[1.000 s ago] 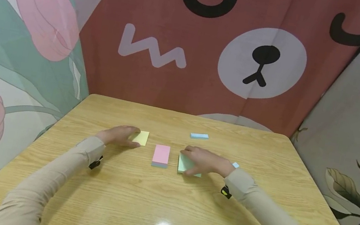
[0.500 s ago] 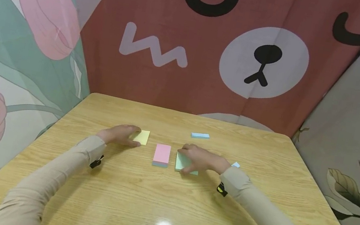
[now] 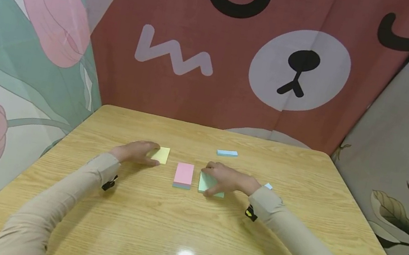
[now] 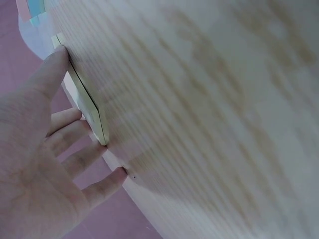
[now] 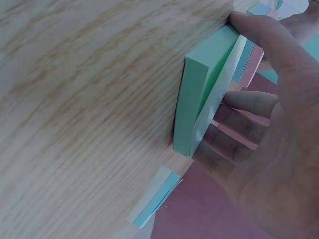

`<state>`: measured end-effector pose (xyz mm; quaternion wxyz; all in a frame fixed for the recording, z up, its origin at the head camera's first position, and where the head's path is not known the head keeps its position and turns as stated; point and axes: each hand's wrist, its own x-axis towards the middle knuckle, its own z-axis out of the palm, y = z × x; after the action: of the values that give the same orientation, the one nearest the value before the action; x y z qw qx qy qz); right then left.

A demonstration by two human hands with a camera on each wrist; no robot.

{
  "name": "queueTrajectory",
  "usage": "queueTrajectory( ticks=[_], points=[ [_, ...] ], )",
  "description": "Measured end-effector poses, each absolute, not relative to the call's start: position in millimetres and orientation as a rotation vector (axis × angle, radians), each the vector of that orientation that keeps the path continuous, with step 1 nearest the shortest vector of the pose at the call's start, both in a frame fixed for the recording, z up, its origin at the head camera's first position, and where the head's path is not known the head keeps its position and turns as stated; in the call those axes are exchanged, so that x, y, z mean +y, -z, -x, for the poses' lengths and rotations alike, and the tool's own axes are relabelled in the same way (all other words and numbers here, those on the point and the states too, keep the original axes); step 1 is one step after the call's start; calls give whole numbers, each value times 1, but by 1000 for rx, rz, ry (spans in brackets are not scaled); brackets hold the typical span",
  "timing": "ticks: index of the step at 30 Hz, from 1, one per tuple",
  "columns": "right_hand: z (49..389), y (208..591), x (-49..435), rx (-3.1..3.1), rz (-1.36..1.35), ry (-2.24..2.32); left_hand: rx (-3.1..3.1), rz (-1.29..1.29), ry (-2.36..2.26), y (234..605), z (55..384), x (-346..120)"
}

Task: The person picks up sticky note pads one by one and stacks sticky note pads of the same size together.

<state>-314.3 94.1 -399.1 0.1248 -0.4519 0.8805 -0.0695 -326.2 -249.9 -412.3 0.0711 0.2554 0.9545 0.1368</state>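
On the left of the tabletop my left hand [image 3: 137,153] holds a thin yellow sticky note pad [image 3: 161,155], thumb at its near edge and fingertips along the far side. A thicker green sticky note pad [image 3: 206,183] lies under my right hand [image 3: 226,179]. In the right wrist view its top sheets lift from the rest at one side, and the thumb and fingers [image 5: 214,149] span it at its edges. Between the two hands sits a pink sticky note pad [image 3: 184,173] stacked on a blue pad [image 3: 181,186].
A narrow light blue pad [image 3: 227,153] lies farther back on the wooden table [image 3: 138,225]. Another small blue-and-white pad [image 5: 155,196] is partly hidden behind the right wrist in the head view. A printed cloth [image 3: 169,94] hangs behind the table.
My right hand has slid the green pad a little to the left, closer to the pink and blue stack, and now stays almost still. My left hand keeps its place on the yellow pad.
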Motion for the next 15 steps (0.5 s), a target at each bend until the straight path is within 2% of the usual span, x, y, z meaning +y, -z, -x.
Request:
queueTrajectory(
  ticks=[15],
  points=[
    [316, 405, 103, 2564, 1294, 259, 2855, -780, -414, 410, 324, -250]
  ],
)
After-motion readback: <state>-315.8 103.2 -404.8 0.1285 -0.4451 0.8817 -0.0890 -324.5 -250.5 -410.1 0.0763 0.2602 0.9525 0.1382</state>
